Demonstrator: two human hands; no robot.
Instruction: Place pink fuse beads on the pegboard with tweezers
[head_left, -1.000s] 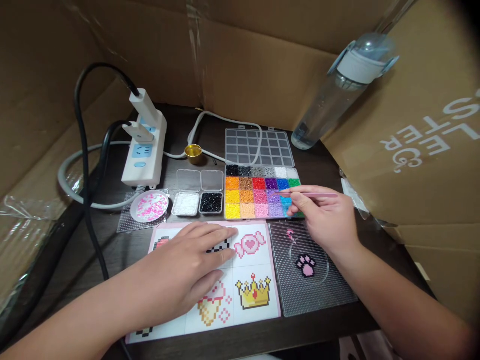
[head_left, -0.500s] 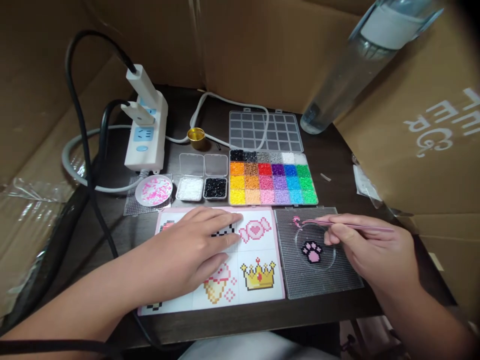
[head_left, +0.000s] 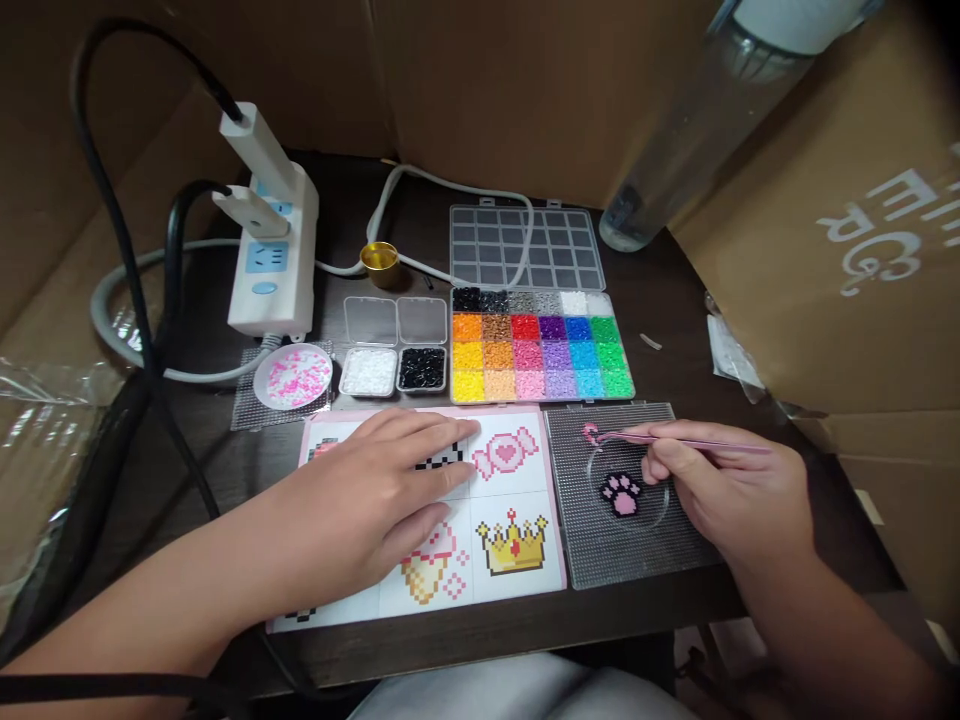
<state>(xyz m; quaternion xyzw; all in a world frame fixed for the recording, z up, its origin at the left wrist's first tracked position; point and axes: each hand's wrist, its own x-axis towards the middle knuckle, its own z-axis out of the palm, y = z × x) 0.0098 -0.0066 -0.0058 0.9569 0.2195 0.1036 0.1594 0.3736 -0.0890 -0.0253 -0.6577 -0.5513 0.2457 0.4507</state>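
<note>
My right hand (head_left: 739,490) is closed around pink tweezers (head_left: 690,441), whose tips reach a small cluster of pink beads (head_left: 592,433) near the upper left of the clear pegboard (head_left: 592,555). Whether a bead sits between the tips is too small to tell. Lower on that board lies a black and pink bead paw print (head_left: 621,495). Spread flat, my left hand (head_left: 390,490) rests on a pattern sheet (head_left: 517,595) and covers part of it. A pink candy picture (head_left: 505,453) and a yellow crown picture (head_left: 514,545) show to the right of its fingers.
Behind the sheet stands a sorted bead box (head_left: 541,345) with its lid open. To its left are white beads (head_left: 368,372), black beads (head_left: 421,369), a dish of pink and white beads (head_left: 294,377), a gold cup (head_left: 380,262) and a power strip (head_left: 274,260). A bottle (head_left: 697,140) stands back right.
The camera view has shifted a little. The tweezer tips have come closer to the small pink bead cluster on the pegboard. My left hand stays on the sheet.
</note>
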